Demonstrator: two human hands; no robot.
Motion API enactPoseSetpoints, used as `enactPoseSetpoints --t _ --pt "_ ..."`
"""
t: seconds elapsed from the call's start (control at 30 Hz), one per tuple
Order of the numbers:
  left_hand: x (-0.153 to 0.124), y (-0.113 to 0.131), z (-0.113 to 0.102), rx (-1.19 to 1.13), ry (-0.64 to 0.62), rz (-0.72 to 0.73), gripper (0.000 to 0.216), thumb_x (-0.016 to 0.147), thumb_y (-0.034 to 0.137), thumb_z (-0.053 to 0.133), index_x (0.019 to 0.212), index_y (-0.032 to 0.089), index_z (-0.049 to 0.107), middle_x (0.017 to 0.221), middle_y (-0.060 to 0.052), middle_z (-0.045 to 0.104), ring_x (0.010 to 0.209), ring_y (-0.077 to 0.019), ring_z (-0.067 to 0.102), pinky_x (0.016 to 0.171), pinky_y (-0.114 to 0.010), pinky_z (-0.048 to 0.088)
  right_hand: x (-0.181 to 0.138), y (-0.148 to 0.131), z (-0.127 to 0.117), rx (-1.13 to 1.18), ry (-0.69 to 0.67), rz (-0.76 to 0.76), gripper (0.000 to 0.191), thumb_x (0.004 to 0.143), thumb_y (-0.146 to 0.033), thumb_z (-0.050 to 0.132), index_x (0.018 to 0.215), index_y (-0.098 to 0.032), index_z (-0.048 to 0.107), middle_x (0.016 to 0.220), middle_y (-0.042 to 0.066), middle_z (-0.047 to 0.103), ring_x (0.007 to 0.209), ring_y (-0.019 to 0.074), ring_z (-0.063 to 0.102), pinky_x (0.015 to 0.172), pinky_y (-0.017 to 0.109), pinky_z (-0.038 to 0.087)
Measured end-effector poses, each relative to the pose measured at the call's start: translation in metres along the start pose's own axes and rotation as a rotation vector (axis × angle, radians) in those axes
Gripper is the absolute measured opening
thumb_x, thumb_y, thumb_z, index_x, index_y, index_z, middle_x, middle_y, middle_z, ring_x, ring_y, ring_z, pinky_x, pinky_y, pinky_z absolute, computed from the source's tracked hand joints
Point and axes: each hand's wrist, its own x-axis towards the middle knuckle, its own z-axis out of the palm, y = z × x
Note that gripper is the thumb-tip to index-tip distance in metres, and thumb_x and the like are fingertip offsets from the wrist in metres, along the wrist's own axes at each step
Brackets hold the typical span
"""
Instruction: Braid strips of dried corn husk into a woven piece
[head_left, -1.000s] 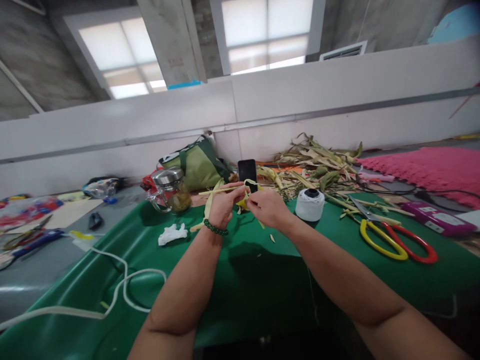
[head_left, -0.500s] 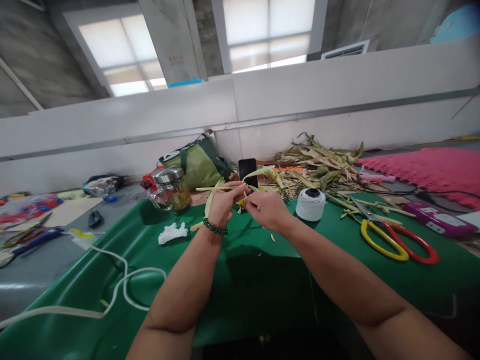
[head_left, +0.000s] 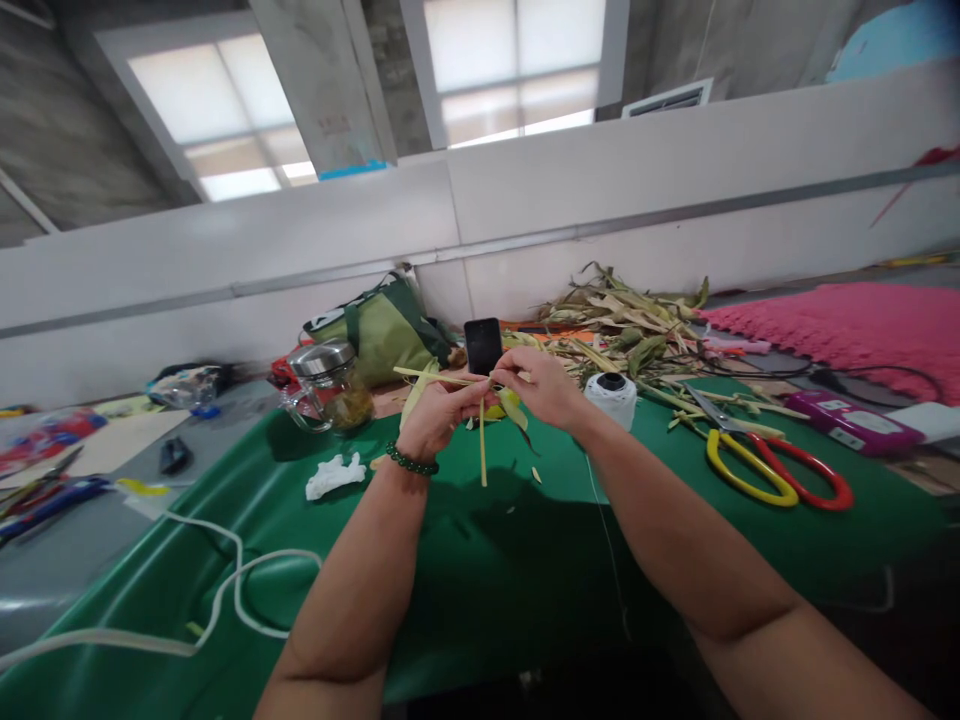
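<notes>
left hand (head_left: 435,416): fingers pinched | right hand (head_left: 546,388): fingertips pinched, near left | arms (head_left: 364,560): forward, converging

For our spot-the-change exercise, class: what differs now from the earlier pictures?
The right hand has risen relative to the left hand. A thin pale strip now hangs below the hands. The left hand still grips the crosswise strip. The scissors, thread spool and lidded glass mug stayed put; only the camera view shifted.

A bracelet (head_left: 412,461) of round, dark-green beads, strung in a single row, circles the left wrist (head_left: 403,486). Both arms (head_left: 369,570) are bare past the elbow (head_left: 334,668), and the right wrist (head_left: 589,425) is bare too.
</notes>
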Motion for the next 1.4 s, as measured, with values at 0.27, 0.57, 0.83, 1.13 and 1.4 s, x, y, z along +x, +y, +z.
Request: enactPoseSetpoints --t 0.27,0.57,0.83,1.13,1.4 --pt "0.001 0.001 -0.003 0.040 0.019 -0.022 0.020 0.054 0.019 0.083 0.067 0.012 0.070 0.064 -0.003 0.070 0.062 -0.0145 0.067 0.065 -0.026 0.056 -0.002 -0.001 -0.004 -0.235 -0.001 -0.125 0.018 0.092 -0.023 0.047 0.078 -0.019 0.057 0.084 0.008 0.061 0.087 0.0228 0.051 0.078 0.034 0.038" --pt "-0.001 0.002 0.002 0.093 -0.006 0.027 0.029 0.058 0.038 0.084 0.068 0.014 0.072 0.061 -0.002 0.067 0.057 -0.0117 0.062 0.059 -0.022 0.050 -0.002 0.000 -0.006 -0.167 -0.008 -0.136 0.018 0.093 -0.024 0.049 0.078 -0.019 0.058 0.082 0.007 0.062 0.084 0.0212 0.052 0.076 0.032 0.040" --pt "0.000 -0.005 0.001 0.419 0.085 0.240 0.008 0.060 0.024 0.077 0.059 0.018 0.071 0.058 0.000 0.065 0.059 -0.0152 0.059 0.058 -0.024 0.045 -0.001 0.005 -0.009 -0.069 -0.093 -0.072 0.014 0.088 -0.027 0.059 0.088 -0.018 0.069 0.084 0.006 0.065 0.081 0.0185 0.058 0.075 0.030 0.043" --pt "-0.001 -0.012 0.013 0.571 -0.009 0.282 0.014 0.071 0.024 0.064 0.064 0.017 0.074 0.058 0.001 0.063 0.057 -0.0127 0.051 0.056 -0.023 0.041 -0.002 0.000 -0.003 0.032 0.019 -0.073 0.013 0.085 -0.024 0.059 0.074 -0.017 0.065 0.074 0.003 0.062 0.070 0.0143 0.055 0.066 0.026 0.041" --pt "0.001 -0.018 0.020 0.684 0.012 0.319 0.014 0.063 0.019 0.068 0.049 0.022 0.070 0.056 -0.001 0.064 0.061 -0.0173 0.053 0.065 -0.030 0.044 -0.003 -0.001 0.000 0.015 0.023 -0.027 0.012 0.082 -0.020 0.058 0.071 -0.017 0.061 0.076 0.004 0.063 0.071 0.0150 0.054 0.068 0.027 0.040"
